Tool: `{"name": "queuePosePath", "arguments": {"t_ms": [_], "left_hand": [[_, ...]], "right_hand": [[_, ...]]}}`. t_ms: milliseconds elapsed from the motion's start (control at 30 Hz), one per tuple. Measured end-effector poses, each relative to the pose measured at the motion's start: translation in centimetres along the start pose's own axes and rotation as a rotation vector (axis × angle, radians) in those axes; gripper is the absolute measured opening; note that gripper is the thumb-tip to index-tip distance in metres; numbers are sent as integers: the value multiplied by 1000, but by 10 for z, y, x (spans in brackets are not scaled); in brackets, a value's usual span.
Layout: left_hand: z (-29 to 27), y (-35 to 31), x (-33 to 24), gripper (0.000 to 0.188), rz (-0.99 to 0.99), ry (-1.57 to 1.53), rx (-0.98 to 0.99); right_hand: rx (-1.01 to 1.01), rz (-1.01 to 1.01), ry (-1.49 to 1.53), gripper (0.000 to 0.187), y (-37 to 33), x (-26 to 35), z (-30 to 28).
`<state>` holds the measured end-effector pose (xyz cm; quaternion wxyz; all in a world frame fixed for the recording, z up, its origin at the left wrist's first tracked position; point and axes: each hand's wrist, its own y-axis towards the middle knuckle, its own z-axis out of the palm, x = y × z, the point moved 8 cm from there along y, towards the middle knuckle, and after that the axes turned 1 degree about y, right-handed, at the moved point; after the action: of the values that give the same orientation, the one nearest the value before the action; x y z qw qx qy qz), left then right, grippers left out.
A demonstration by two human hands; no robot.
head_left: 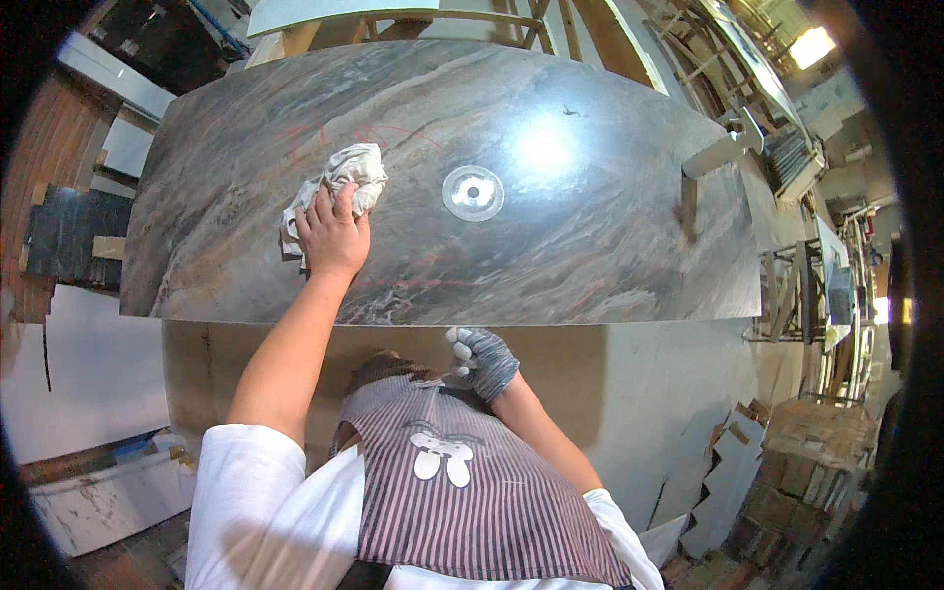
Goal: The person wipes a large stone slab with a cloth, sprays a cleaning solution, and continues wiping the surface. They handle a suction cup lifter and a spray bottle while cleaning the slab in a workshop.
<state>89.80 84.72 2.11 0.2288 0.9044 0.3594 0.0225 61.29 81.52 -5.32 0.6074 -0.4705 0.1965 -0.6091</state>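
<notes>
My bare left hand (332, 234) presses a crumpled whitish cloth (356, 169) onto a large slab (590, 265) with grey and brown marbling. The fingers are bent over the cloth, and its loose edge spreads out beside them. My right hand (482, 364), in a grey glove with pale fingertips, is held low by the slab's near edge, in front of my striped apron. Its fingers are curled; whatever they may hold is hidden. Right of the cloth, a round metal cutting disc (455, 194) with a centre hole lies flat on the slab.
A grey upright object (723, 152) stands at the slab's right end. Thin red marks (315, 138) run over the surface. Wooden frames (531, 25) stand behind. White panels (79, 374) lie at left, and broken boards and stacked pieces (796, 472) at lower right.
</notes>
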Motion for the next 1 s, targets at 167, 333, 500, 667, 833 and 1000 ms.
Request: {"name": "queuePosePath", "arguments": {"t_ms": [167, 333, 500, 667, 833, 1000], "left_hand": [[0, -1, 1, 54, -26, 6, -13], [0, 1, 0, 55, -19, 5, -18], [1, 1, 1, 55, -26, 16, 9], [3, 0, 3, 55, -33, 3, 16], [4, 1, 0, 55, -39, 5, 28], [1, 0, -2, 58, -22, 58, -4]], "right_hand": [[37, 1, 42, 12, 4, 2, -22], [64, 22, 57, 11, 8, 2, -24], [76, 43, 32, 14, 14, 0, -25], [14, 15, -8, 13, 3, 6, -27], [59, -31, 21, 12, -1, 17, -44], [60, -67, 168, 14, -5, 34, -91]]}}
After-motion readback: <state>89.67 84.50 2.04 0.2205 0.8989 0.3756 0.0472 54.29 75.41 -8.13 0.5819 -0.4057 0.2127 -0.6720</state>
